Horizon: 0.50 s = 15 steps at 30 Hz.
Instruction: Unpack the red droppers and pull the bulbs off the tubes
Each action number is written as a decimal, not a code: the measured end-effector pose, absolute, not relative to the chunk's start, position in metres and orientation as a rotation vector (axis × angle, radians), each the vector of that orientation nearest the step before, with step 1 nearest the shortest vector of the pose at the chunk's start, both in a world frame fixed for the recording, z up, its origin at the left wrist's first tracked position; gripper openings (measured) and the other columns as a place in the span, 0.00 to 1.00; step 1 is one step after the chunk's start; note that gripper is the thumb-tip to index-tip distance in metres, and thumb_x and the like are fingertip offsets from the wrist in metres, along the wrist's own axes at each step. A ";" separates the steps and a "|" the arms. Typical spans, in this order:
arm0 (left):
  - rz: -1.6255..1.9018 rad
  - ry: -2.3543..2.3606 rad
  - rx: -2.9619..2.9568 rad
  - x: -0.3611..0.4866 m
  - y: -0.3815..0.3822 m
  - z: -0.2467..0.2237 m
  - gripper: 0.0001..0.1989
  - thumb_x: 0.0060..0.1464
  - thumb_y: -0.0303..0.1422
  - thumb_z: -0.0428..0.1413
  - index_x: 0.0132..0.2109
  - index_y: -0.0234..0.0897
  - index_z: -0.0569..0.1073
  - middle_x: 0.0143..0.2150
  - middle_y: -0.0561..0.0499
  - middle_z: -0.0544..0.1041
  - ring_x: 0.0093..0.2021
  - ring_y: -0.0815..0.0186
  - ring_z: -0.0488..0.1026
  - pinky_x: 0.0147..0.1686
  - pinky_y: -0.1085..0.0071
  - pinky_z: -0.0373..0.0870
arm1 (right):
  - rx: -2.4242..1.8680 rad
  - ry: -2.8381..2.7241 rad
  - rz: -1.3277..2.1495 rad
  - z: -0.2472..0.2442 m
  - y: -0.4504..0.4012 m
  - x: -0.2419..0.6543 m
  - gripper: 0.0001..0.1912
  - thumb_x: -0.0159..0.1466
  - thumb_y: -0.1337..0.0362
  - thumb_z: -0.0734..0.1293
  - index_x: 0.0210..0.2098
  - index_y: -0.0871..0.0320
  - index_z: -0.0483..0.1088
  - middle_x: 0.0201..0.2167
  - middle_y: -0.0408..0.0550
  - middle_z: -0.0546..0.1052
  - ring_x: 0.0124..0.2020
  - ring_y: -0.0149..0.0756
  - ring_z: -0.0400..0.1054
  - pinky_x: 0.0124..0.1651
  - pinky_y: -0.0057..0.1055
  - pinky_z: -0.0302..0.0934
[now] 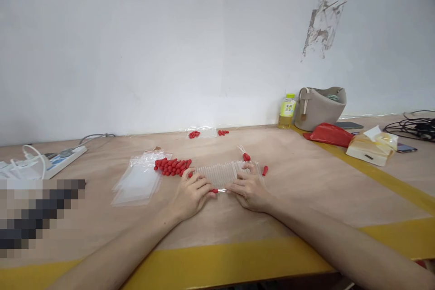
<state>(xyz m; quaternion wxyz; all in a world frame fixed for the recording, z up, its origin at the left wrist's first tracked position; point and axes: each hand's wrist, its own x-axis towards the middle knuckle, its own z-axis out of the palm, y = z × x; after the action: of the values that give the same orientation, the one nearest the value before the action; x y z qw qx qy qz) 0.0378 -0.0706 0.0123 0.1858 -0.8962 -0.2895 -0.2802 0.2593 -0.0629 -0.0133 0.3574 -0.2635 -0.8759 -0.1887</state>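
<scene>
Between the fingers of my left hand (194, 195) is a red rubber bulb (214, 190). My right hand (249, 189) pinches a thin clear dropper tube (222, 190), its end meeting the bulb; how deep it sits inside I cannot tell. Just beyond both hands lies a row of clear tubes (215, 175), side by side on the table. A heap of red bulbs (171, 166) rests at the row's left, close to my left fingers. Behind my right hand are a few red bulbs with tubes (246, 157), and one loose red bulb (265, 171) lies to its right.
Clear zip bags (137, 186) are stacked at left, near a power strip (66, 161). Two small groups of red bulbs (194, 134) lie by the wall. At right stand a bottle (286, 112), a grey bag (321, 108), a tissue pack (370, 147) and black cables (414, 127).
</scene>
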 end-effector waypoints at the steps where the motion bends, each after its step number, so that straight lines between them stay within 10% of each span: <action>1: -0.780 -0.800 -2.518 0.038 -0.071 0.013 0.08 0.55 0.34 0.50 0.32 0.40 0.72 0.30 0.55 0.76 0.37 0.67 0.67 0.49 0.60 0.52 | -0.670 -2.259 -0.487 -0.013 -0.063 0.260 0.09 0.62 0.66 0.59 0.33 0.53 0.71 0.21 0.39 0.74 0.27 0.29 0.58 0.48 0.39 0.41; 15: -1.160 -1.041 -2.387 -0.008 -0.055 0.025 0.10 0.56 0.29 0.46 0.40 0.38 0.71 0.38 0.48 0.72 0.39 0.66 0.68 0.38 0.69 0.66 | -0.936 -2.063 -0.451 -0.006 -0.060 0.281 0.10 0.61 0.67 0.58 0.36 0.55 0.71 0.23 0.44 0.74 0.30 0.32 0.63 0.46 0.36 0.45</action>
<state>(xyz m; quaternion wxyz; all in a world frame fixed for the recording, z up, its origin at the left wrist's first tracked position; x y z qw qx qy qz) -0.0081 -0.0554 0.0249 0.1447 -0.8285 -0.3612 -0.4026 0.2810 -0.0605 -0.0065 0.4042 -0.3707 -0.8169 -0.1785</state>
